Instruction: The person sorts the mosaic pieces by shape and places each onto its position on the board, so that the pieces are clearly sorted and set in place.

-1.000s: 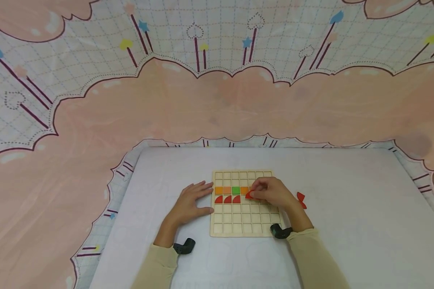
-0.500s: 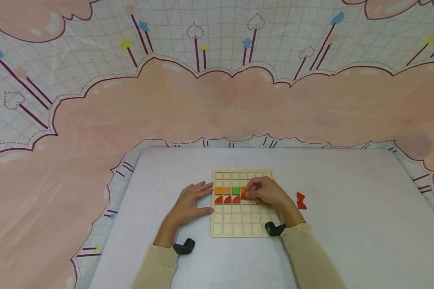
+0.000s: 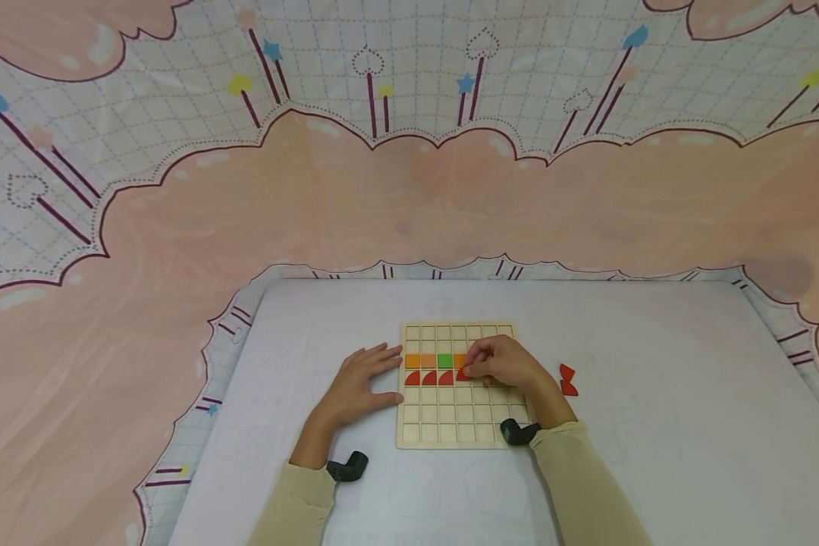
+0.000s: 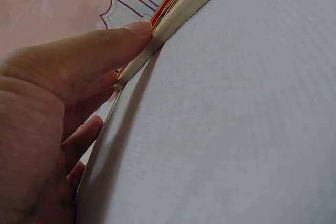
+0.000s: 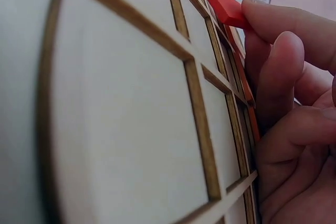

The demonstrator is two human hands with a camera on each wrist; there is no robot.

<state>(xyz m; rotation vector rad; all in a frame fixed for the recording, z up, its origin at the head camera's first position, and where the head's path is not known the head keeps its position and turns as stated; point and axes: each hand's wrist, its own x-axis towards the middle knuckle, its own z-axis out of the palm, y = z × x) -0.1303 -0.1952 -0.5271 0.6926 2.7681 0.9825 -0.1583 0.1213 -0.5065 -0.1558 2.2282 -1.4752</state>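
In the head view a pale wooden grid board (image 3: 447, 414) lies on the white table. My left hand (image 3: 356, 388) rests at its left edge with straight, spread fingers; in the left wrist view the thumb (image 4: 113, 45) touches the board's rim. Between thumb and fingers, my right hand (image 3: 508, 362) pinches a red quarter-circle tile (image 5: 227, 8), which sits tilted over a cell of the board. To its left, several red quarter-circle tiles (image 3: 429, 378) fill cells in one row. Above them runs a row of square tiles, orange (image 3: 412, 361) and green (image 3: 445, 361); its right part is hidden by my hand.
Two loose red tiles (image 3: 569, 388) lie on the white table (image 3: 669, 409) right of the board. A black wrist camera sits on each wrist, the left one (image 3: 348, 466) near the board's lower left. A pink patterned cloth (image 3: 409, 205) hangs behind the table.
My right hand has moved left with the red tile, and the tile has come down to the cell beside the other red ones. The left hand stays in place.
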